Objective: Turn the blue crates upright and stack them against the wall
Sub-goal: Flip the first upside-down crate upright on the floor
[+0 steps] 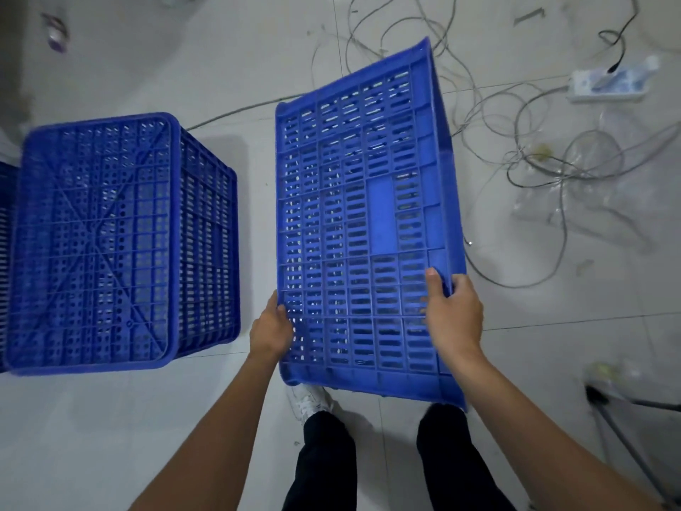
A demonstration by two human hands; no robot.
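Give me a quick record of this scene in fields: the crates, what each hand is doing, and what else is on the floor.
held crate: blue, tipped on its side, slotted wall facing the camera
left hand: grips the held crate's left edge
right hand: grips its right rim, thumb on the wall
floor crate: blue, upside down on the tiled floor, to the left
floor clutter: loose cables and a white power strip, to the right
task state: neither crate upright yet

Your left hand (pixel 271 331): fingers hidden behind held crate (pixel 361 223). Another crate (pixel 4 252) cut off by left edge. Purplish object (pixel 57 33) top left too blurred to identify. Metal frame (pixel 626 446) bottom right cut off.
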